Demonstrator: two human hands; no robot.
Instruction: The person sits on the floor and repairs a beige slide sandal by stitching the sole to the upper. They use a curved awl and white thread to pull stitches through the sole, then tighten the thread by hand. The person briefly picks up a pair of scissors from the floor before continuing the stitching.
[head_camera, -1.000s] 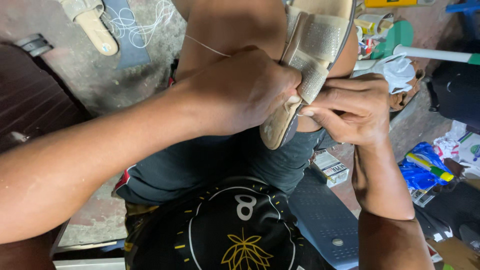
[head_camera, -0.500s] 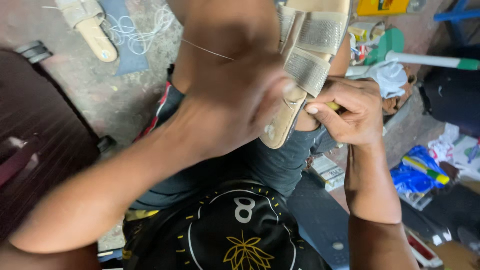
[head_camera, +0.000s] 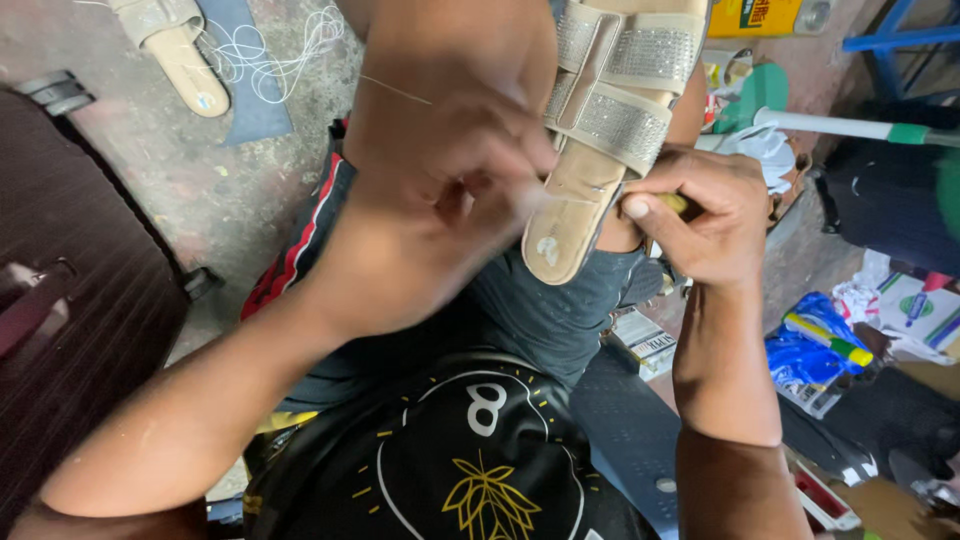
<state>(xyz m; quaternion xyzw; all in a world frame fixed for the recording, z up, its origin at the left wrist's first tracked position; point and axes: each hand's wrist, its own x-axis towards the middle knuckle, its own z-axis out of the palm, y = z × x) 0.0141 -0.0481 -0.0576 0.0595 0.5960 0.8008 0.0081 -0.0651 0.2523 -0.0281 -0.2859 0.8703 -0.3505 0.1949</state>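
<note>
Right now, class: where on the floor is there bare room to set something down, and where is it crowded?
Bare concrete floor shows between the blue mat with the spare sandal and the dark bag. The right side is crowded: packets, cloth, a pole.

Sandal (head_camera: 600, 130) between hands, above lap

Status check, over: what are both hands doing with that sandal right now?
Left hand pinching thread at beige sandal heel edge. Right hand closed on yellow-handled tool against the sole's other side. Nothing blocking.
</note>
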